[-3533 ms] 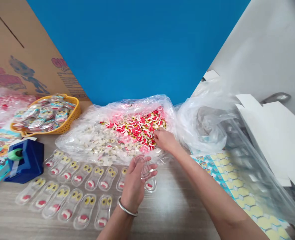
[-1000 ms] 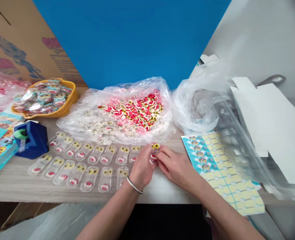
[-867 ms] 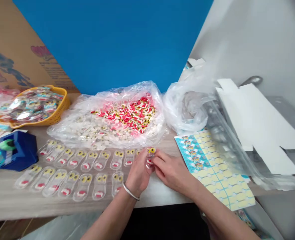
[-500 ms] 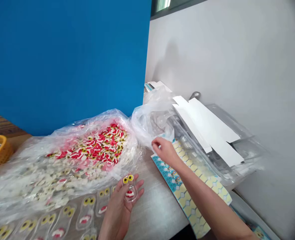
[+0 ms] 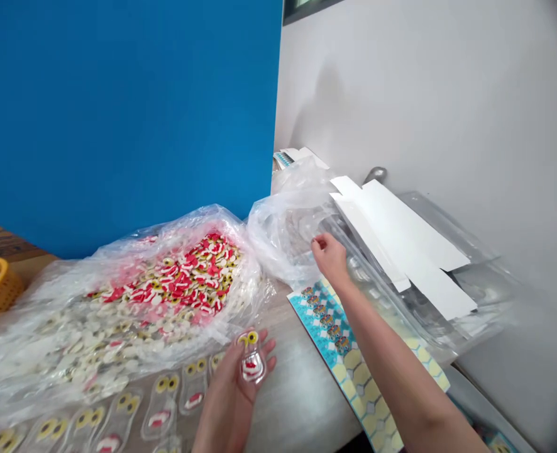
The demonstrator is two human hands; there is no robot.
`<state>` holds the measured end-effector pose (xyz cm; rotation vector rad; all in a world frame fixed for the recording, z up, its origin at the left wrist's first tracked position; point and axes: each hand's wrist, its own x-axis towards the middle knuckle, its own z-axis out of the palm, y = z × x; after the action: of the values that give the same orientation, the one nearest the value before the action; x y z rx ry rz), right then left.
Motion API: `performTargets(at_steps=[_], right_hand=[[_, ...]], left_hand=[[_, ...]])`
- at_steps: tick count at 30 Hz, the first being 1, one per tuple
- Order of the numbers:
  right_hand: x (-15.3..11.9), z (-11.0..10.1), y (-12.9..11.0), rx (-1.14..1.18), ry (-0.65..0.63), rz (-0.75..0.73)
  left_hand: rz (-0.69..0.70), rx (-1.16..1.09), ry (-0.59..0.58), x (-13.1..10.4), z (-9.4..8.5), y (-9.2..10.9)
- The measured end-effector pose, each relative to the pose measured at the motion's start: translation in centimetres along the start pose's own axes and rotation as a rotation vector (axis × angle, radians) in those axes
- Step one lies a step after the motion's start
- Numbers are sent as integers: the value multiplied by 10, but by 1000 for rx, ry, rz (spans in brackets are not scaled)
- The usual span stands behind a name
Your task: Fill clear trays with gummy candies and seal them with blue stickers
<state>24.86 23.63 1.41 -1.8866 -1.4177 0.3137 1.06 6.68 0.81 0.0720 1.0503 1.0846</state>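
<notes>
Bright light leaves a soft shadow (image 5: 324,104) on the pale wall (image 5: 429,107).

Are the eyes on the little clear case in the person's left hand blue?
No, the clear case in the left hand shows yellow eyes with dark centres above a red and white mouth.

Bagged bulk parts (image 5: 188,277) and a printed sheet (image 5: 358,380) suggest an assembly workshop.
</notes>
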Motion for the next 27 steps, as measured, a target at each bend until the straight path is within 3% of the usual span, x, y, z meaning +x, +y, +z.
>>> performTargets(at_steps=[2,6,9,11,16,21,23,27], right_hand=[[-46,-17,-10,292,-67,-19],[-151,-32,-32,938,-376,271],[-212,-24,-41,1098,-451,444],[-238,-14,-42,1115,-439,488],[-264,-7,-39,909,-418,408],[-258,-20,-33,403,-368,56],[-251,-20,-31,398,-389,36],[-248,-8,-31,700,-611,128]], left_hand=[[-15,-89,-76,-3,2,-4],[11,-246,-211,-9,8,-18],[57,-260,-316,-14,9,-29],[68,-213,-314,-18,8,-35],[93,-90,-127,-20,-5,-45],[152,-150,-183,-14,-18,-44],[146,-136,-223,-13,-21,-44],[159,-89,-267,-20,-29,-48]])
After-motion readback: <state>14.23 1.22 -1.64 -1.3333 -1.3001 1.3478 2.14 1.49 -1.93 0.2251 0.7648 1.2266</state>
